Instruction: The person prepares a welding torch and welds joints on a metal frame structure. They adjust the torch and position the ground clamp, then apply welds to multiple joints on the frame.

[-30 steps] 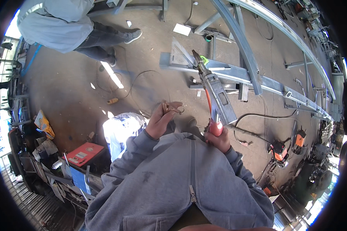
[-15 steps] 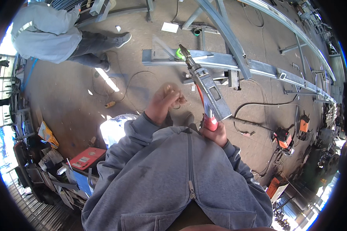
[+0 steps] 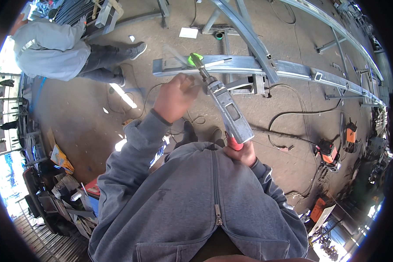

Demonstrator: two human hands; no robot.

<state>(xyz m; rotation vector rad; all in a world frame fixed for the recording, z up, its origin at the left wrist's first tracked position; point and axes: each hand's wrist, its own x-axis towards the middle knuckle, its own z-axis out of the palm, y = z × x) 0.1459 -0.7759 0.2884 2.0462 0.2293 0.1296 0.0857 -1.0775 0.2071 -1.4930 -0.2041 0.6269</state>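
right hand (image 3: 243, 153) fingers clenched round red-handled grey tool (image 3: 226, 105); left hand (image 3: 175, 97) loosely curled, blurred, grip unclear.

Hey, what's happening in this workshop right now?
A person in a grey zip sweatshirt stands over long grey metal frame rails laid on the dirt floor. Their right hand grips the red handle of a long grey metal tool, which points up toward the rails. Their left hand is raised beside the tool's front end, close to a bright green round object lying on a rail. Another person in grey bends over at the upper left.
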